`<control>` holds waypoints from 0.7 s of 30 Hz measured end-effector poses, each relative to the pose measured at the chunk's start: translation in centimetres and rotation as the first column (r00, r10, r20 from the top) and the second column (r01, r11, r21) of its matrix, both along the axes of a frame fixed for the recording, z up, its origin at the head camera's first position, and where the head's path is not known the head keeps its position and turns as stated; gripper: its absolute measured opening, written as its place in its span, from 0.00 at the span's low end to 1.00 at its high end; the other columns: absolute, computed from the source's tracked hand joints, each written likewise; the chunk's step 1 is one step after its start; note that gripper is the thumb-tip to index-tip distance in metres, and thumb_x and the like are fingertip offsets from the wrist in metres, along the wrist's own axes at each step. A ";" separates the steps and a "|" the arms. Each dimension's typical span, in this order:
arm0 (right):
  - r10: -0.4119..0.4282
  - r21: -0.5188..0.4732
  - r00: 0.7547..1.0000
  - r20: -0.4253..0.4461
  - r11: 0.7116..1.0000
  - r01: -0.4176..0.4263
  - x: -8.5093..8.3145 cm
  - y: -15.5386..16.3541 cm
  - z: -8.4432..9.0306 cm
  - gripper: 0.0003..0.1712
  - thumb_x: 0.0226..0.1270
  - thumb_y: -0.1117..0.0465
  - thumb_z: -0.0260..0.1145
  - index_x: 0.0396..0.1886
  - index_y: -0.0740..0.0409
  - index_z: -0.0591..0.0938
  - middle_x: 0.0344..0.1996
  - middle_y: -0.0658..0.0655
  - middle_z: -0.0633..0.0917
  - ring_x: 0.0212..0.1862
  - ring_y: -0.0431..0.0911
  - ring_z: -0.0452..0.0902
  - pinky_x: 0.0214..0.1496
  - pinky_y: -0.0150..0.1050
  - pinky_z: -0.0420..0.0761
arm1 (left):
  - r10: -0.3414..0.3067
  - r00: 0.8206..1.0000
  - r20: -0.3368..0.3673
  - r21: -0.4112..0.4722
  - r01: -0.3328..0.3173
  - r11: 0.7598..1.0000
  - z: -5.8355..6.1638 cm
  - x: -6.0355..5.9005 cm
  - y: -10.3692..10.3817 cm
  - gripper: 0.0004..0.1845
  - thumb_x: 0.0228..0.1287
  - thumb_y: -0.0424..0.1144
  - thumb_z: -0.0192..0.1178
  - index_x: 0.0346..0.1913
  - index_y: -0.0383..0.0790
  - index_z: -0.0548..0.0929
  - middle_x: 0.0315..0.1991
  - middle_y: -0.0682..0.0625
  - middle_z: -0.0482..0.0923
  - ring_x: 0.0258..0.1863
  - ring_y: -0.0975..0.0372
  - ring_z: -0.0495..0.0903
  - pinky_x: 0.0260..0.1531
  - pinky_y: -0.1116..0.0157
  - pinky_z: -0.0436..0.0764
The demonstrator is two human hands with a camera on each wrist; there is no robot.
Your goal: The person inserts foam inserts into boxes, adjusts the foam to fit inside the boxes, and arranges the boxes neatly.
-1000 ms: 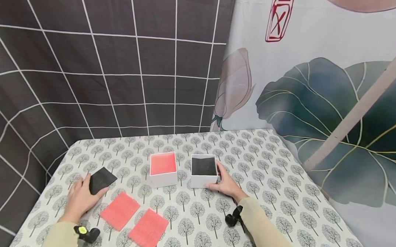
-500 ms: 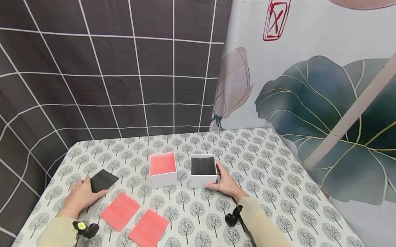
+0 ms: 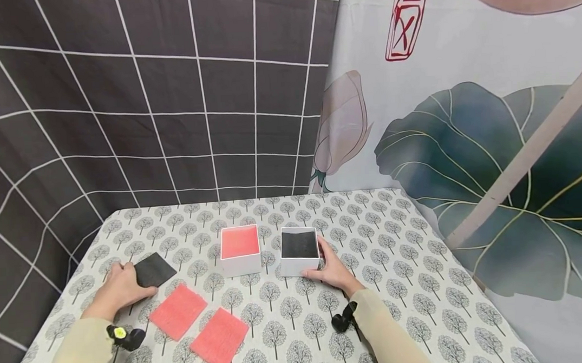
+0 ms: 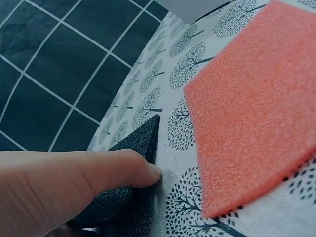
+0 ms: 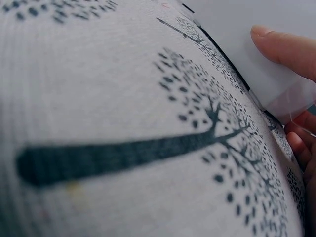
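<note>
At the table's left, my left hand (image 3: 119, 292) holds a thin black foam square (image 3: 155, 270) by its edges. In the left wrist view, the thumb (image 4: 131, 165) presses against the side of the black foam square (image 4: 140, 140). My right hand (image 3: 331, 269) grips the right side of a white box (image 3: 299, 266), with black foam inside it. The right wrist view shows that thumb (image 5: 284, 49) on the box's white wall (image 5: 237, 34). Between the hands, two salmon-pink foam squares (image 3: 178, 312) lie flat, the nearer one (image 3: 220, 340) to the right.
A second white box (image 3: 241, 265) with pink foam inside stands just left of the gripped one, a narrow gap between them. A tree-print cloth (image 3: 273, 328) covers the table. Behind hang a dark grid curtain (image 3: 182, 137) and a lotus-print curtain (image 3: 465, 141).
The black foam square has shifted slightly right and turned a little in my left hand, which has moved little. My right hand and both boxes stay in place.
</note>
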State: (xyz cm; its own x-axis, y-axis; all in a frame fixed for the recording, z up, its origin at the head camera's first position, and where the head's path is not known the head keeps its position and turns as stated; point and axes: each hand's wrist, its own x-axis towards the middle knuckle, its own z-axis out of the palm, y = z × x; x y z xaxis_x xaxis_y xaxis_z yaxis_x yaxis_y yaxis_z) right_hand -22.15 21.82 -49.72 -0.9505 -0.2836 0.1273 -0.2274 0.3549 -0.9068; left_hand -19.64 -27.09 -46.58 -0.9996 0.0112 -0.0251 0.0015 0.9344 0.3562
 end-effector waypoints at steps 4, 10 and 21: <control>-0.001 -0.005 1.000 0.012 1.000 0.001 0.0 0.0 0.0 0.57 0.41 0.61 0.78 0.71 0.52 0.55 0.52 0.54 0.74 0.49 0.47 0.72 0.55 0.45 0.71 | 0.009 0.999 -0.032 0.023 -0.008 1.000 0.0 0.4 0.3 0.49 0.38 0.50 0.70 0.47 0.09 0.58 0.36 0.27 0.53 0.25 0.44 0.69 0.20 0.50 0.75; -0.004 -0.009 1.000 0.012 1.000 0.004 0.0 0.0 0.1 0.57 0.41 0.62 0.78 0.71 0.53 0.56 0.51 0.54 0.75 0.48 0.48 0.72 0.54 0.45 0.72 | 0.019 0.995 -0.102 0.051 -0.014 0.999 0.4 0.8 1.3 0.49 0.40 0.49 0.70 0.49 0.10 0.56 0.39 0.26 0.53 0.26 0.44 0.70 0.21 0.49 0.76; -0.003 -0.014 0.999 0.047 1.000 0.004 -0.1 0.0 0.1 0.58 0.41 0.63 0.78 0.71 0.51 0.55 0.51 0.54 0.74 0.48 0.47 0.72 0.54 0.45 0.72 | -0.038 0.984 -0.176 0.082 0.053 0.995 1.2 0.9 4.1 0.48 0.41 0.47 0.70 0.54 0.15 0.56 0.42 0.29 0.58 0.30 0.45 0.72 0.23 0.47 0.77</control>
